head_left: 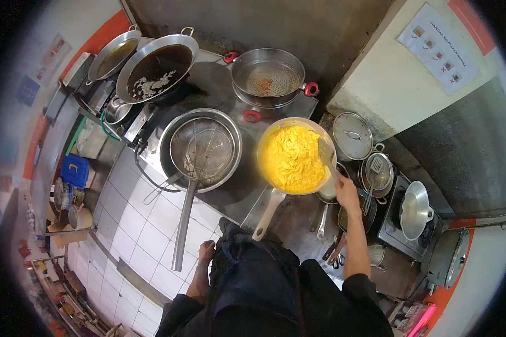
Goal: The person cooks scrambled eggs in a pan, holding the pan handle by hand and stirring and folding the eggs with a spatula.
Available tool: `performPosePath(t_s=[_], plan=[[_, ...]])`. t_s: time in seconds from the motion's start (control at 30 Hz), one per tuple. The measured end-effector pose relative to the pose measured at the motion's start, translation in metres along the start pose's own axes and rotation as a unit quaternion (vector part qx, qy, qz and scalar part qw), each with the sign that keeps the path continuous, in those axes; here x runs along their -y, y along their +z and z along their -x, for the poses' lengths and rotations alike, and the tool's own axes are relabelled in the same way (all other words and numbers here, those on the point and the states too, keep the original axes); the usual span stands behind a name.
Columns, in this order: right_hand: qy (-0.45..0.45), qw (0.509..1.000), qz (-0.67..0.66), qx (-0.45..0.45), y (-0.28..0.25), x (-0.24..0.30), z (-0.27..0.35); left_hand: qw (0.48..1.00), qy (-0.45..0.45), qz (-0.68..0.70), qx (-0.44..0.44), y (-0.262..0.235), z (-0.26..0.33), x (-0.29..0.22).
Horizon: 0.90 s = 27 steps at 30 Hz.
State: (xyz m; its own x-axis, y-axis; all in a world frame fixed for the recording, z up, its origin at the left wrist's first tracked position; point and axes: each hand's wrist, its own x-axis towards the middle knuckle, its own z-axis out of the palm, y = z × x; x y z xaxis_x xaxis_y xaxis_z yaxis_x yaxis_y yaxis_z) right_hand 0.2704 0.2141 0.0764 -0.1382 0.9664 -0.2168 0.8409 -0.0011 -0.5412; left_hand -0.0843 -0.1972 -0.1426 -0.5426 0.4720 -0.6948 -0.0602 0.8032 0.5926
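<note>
My right hand [347, 195] grips the handle of a spatula [325, 153]. The spatula's blade lies at the right inner side of a cream frying pan [268, 216], against a heap of yellow scrambled egg [294, 159]. That pan sits in front of me with its beige handle pointing back at my body, and neither hand is on it. Low at my left side hangs my left hand [206, 251], its fingers curled in and nothing visible in them. Closest to it is the long metal handle of a mesh strainer [184, 230], which rests across a steel basin [166, 163].
Behind the pan stands a perforated steamer pot [268, 72] with red handles. Two woks hold dark liquid [157, 64] and yellowish liquid [118, 56] at the far left. Pot lids [352, 136], a skimmer [376, 167] and a tilted metal wok [415, 211] crowd the right.
</note>
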Motion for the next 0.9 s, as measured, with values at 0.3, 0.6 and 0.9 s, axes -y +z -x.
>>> performPosePath(t_s=[0.3, 0.6, 0.9], plan=[[-0.086, 0.991, 0.019, 0.105, -0.004, 0.068, -0.036, 1.0, -0.002, 0.022, -0.002, 0.001, 0.008, 0.025], [-0.235, 0.953, 0.094, 0.166, -0.018, 0.06, 0.026, 0.999, 0.026, -0.043, 0.002, 0.0, 0.004, 0.012], [0.0, 0.996, -0.06, 0.063, -0.045, 0.035, 0.077, 0.999, 0.017, -0.041, -0.005, -0.002, 0.003, 0.019]])
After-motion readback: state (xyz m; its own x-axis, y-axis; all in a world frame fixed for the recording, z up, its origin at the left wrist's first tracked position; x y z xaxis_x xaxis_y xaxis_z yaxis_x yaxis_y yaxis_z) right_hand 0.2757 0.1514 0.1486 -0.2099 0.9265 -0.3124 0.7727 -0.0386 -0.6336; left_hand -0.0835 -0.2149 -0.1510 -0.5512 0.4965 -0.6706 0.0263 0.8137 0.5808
